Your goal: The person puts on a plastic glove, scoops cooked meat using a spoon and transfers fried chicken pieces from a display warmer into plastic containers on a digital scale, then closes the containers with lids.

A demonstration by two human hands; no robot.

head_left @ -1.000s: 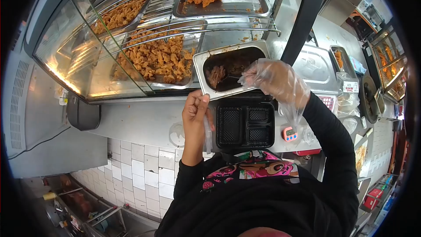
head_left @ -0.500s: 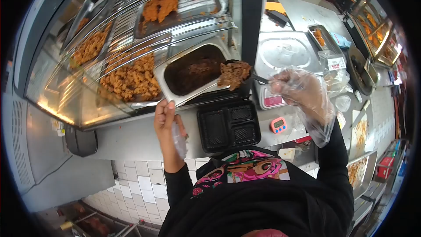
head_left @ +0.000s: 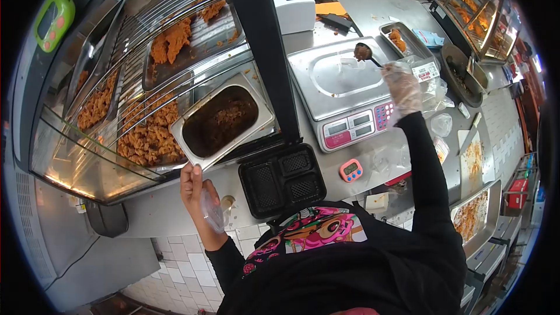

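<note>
My left hand (head_left: 197,186) grips the near corner of a steel pan (head_left: 265,118) tilted at the front of the heated cabinet. Dark brown shredded meat (head_left: 230,115) lies in it. Crumpled clear plastic (head_left: 212,213) hangs by my left palm. In a clear plastic glove, my right hand (head_left: 401,88) is closed round the handle of a black ladle (head_left: 376,62), which has brown meat in its bowl. The ladle is over the far right part of the scale's steel platter (head_left: 332,73). A black three-compartment tray (head_left: 282,181) lies on the counter between my hands.
Fried pieces (head_left: 154,134) and racks fill the cabinet at left, with its dark post (head_left: 259,41) beside the scale. A pink timer (head_left: 351,170) lies before the scale. Plastic bags (head_left: 440,90) and a small steel tray (head_left: 402,26) are at right.
My right hand has carried the ladle away from the pan, right and over the scale. Less meat shows in its bowl. My left hand still holds the pan; the view has shifted.
</note>
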